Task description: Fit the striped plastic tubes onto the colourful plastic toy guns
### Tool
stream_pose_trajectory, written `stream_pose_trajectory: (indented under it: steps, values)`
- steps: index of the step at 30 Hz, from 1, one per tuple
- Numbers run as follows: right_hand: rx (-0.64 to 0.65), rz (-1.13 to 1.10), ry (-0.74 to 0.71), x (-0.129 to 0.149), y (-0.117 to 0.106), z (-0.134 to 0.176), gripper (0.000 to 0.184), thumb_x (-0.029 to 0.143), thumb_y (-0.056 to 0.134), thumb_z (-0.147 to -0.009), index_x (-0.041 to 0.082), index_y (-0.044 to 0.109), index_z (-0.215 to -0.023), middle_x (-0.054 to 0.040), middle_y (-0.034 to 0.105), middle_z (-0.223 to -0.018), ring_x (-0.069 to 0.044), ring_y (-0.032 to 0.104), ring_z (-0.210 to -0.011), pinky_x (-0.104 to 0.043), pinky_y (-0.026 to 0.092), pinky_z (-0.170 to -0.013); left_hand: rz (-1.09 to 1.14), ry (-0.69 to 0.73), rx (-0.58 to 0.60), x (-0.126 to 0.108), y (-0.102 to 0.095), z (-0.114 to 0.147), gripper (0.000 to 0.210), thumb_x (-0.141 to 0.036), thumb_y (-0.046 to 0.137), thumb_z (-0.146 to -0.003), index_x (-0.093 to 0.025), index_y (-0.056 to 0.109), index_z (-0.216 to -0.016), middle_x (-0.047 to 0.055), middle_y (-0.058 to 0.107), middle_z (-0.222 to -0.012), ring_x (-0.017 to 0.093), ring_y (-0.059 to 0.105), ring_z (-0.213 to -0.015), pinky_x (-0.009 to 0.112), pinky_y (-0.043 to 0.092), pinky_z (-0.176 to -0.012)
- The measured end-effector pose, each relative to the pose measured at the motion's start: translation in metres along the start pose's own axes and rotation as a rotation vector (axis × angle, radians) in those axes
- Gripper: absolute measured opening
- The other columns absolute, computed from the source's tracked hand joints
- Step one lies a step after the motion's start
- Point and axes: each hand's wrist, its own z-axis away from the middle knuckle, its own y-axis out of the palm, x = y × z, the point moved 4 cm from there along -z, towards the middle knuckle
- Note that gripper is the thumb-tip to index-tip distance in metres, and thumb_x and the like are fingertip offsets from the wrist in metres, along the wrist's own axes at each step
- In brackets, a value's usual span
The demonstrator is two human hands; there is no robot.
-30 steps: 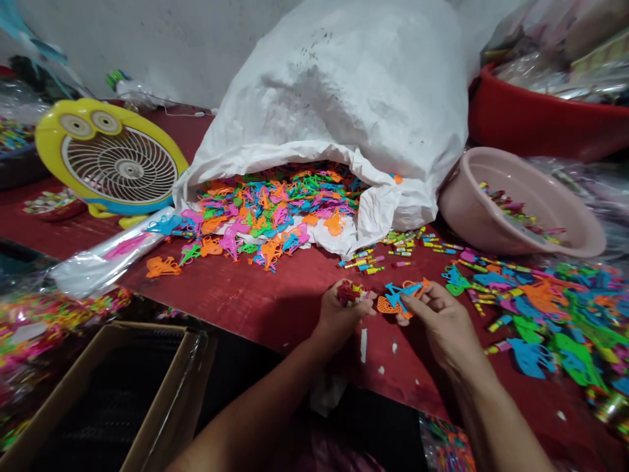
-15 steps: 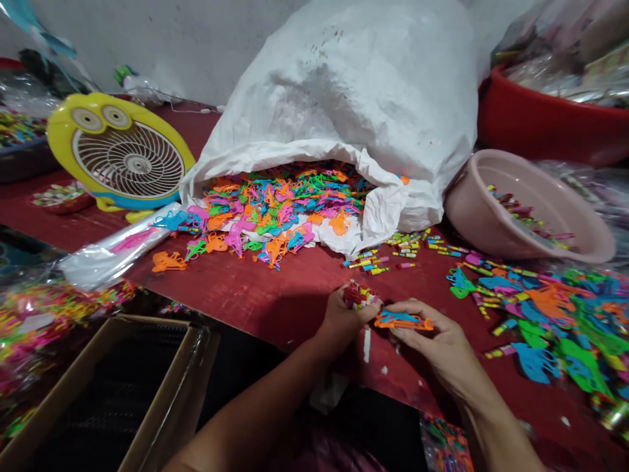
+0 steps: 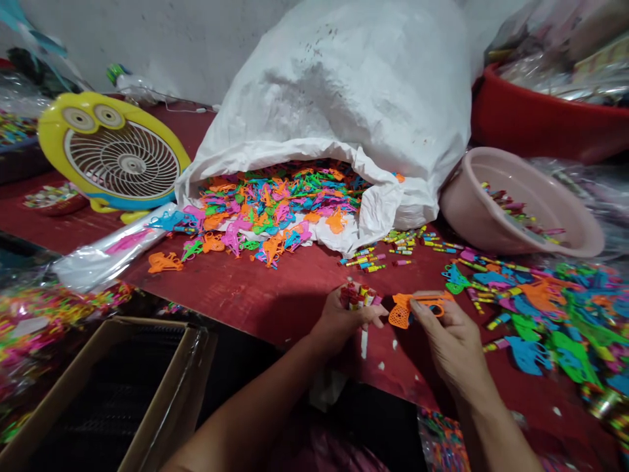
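My left hand (image 3: 339,321) is closed round a bundle of small wrapped tubes (image 3: 358,296), their red and yellow ends upward. My right hand (image 3: 449,334) pinches an orange plastic toy gun (image 3: 403,311), its lattice grip toward my left hand; a bit of blue shows behind it. The two hands are apart, over the red tabletop (image 3: 236,295). More plastic toy guns in orange, blue, pink and green (image 3: 275,210) spill from the mouth of a large white sack (image 3: 373,85). Several loose wrapped tubes (image 3: 366,259) lie before the sack.
A yellow fan (image 3: 130,164) and a clear plastic packet (image 3: 108,252) are at left. Below stands an open cardboard box (image 3: 171,373). At right are a tilted pink basin (image 3: 521,203), a red tub (image 3: 545,111) and a pile of coloured toys (image 3: 565,328).
My right hand has turned the toy gun from edge-on to broadside and moved slightly right, away from my left hand. The tube bundle stays in my left hand.
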Motion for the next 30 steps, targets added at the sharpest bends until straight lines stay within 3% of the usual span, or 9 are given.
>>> stream_pose_trajectory:
  steps: [11, 20, 25, 30]
  values:
    - [0.103, 0.133, -0.049, 0.002, 0.0, 0.003, 0.022, 0.041, 0.061, -0.092, 0.021, 0.067, -0.096, -0.0031, 0.065, -0.089, -0.016, 0.06, -0.08, -0.025, 0.048, -0.072, -0.004, -0.009, 0.163, 0.003, 0.004, 0.001, 0.032, -0.037, 0.082, -0.068, -0.013, 0.062, -0.069, 0.001, 0.062, -0.058, 0.009, 0.051, -0.05, 0.02, 0.037, -0.051]
    - [0.227, 0.162, -0.097, 0.017, -0.002, 0.007, 0.021, 0.04, 0.055, -0.095, 0.02, 0.063, -0.091, -0.0015, 0.061, -0.081, -0.014, 0.056, -0.071, -0.022, 0.046, -0.065, 0.011, -0.083, 0.278, 0.011, 0.003, 0.004, 0.031, -0.033, 0.084, -0.067, -0.012, 0.065, -0.078, 0.0, 0.062, -0.06, 0.01, 0.053, -0.05, 0.021, 0.041, -0.053]
    - [0.177, 0.202, -0.117, 0.017, 0.002, 0.012, 0.025, 0.043, 0.054, -0.095, 0.02, 0.061, -0.089, -0.0003, 0.056, -0.074, -0.013, 0.052, -0.064, -0.022, 0.042, -0.058, -0.051, -0.126, 0.287, 0.011, 0.003, 0.008, 0.038, -0.039, 0.087, -0.06, -0.013, 0.062, -0.072, 0.0, 0.061, -0.06, 0.009, 0.051, -0.048, 0.021, 0.038, -0.049]
    - [0.117, 0.213, -0.111, 0.014, 0.009, 0.009, 0.026, 0.044, 0.054, -0.095, 0.02, 0.059, -0.086, 0.0002, 0.052, -0.073, -0.014, 0.047, -0.064, -0.024, 0.04, -0.058, -0.096, -0.107, 0.254, 0.009, 0.001, 0.009, 0.038, -0.046, 0.083, -0.064, -0.014, 0.062, -0.071, 0.0, 0.059, -0.056, 0.009, 0.047, -0.044, 0.021, 0.036, -0.045]
